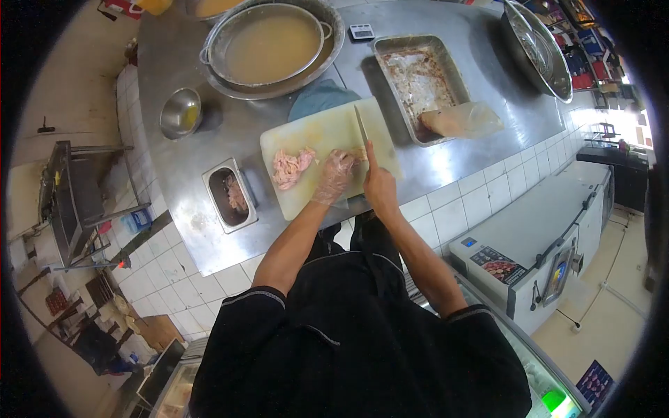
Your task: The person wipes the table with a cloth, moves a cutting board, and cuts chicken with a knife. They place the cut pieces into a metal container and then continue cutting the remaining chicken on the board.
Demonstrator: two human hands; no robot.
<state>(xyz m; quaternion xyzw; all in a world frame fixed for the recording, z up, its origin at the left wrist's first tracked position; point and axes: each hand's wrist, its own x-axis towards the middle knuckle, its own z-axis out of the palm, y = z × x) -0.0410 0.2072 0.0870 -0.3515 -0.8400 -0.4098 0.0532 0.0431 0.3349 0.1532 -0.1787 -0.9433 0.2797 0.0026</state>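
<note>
My right hand (380, 182) is wrapped round the handle of a knife (362, 125), whose blade points away from me over the right part of a pale cutting board (282, 139). In a clear plastic glove, my left hand (338, 169) rests on the board with curled fingers. Its fingertips press on a small piece of meat (359, 154) beside the blade. A pile of pink raw meat (291, 167) lies on the board to the left of my left hand. A blue-grey cloth (322, 99) shows beyond the board.
Left of the board stand a small metal container (231, 195) with meat and a steel bowl (180, 113). Beyond are a large pot (272, 45) of cloudy liquid and a small scale (362, 31). A stained tray (425, 83) holding a plastic bag (463, 120) is at the right.
</note>
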